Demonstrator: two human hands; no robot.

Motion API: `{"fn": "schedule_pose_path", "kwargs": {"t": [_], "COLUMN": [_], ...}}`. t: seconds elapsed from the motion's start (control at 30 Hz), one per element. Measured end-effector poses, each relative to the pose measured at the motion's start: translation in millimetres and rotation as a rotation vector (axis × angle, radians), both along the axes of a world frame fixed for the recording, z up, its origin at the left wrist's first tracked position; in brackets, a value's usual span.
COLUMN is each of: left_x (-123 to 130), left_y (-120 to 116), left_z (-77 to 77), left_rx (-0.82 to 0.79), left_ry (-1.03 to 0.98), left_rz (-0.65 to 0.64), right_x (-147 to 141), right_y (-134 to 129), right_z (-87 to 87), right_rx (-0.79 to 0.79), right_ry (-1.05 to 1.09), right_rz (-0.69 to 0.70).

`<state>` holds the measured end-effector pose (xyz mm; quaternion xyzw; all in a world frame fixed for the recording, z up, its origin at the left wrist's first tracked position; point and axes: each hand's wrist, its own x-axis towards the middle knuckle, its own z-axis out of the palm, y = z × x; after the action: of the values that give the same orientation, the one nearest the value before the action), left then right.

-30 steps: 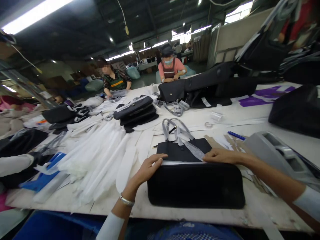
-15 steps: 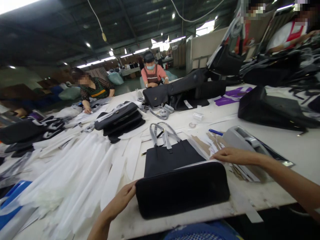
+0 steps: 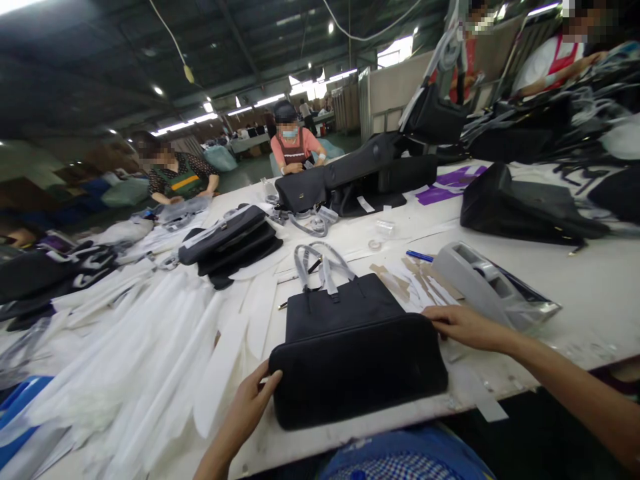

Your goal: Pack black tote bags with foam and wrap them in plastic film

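"Where's the black bag (image 3: 355, 357)?"
"Lying on the table (image 3: 595, 290), base toward me."
"And your grip?"
"My left hand (image 3: 253, 400) holds its left end; my right hand (image 3: 457, 325) pinches the upper right corner."

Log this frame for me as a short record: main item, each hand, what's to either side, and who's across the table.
Main item: black handbag, base toward the wearer, wrapped handles pointing away
Left hand: at the base's left edge, thumb on its face
Right hand: touching its upper right corner; grip unclear
Left side: white sheets
Right side: grey tape dispenser, blue pen
Across: masked person in brown apron
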<state>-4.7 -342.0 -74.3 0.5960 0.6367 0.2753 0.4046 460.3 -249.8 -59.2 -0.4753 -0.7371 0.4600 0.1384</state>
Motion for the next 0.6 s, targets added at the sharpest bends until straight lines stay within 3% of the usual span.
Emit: {"fn": "schedule_pose_path", "kwargs": {"t": [0.17, 0.27, 0.37, 0.6], "left_x": [11.3, 19.4, 26.8, 38.4], "left_y": [-7.7, -7.9, -5.3, -8.2], "left_z": [-10.9, -18.2, -24.4, -22.9], "left_rx": [0.024, 0.041, 0.081, 0.189], "left_ry": [0.058, 0.1, 0.2, 0.337], "left_rz": [0.233, 0.306, 0.368, 0.401], "right_x": [1.5, -11.1, -25.3, -30.1], "right_y": [-23.4, -34.5, -34.9, -27.3], "right_z": [3.4, -2.8, -13.8, -35.1], "right_rx": [-0.042, 0.075, 0.185, 0.201], "right_ry": [0.026, 0.018, -0.093, -0.236], "right_rz": [-0.171, -0.255, -0.342, -0.44]}}
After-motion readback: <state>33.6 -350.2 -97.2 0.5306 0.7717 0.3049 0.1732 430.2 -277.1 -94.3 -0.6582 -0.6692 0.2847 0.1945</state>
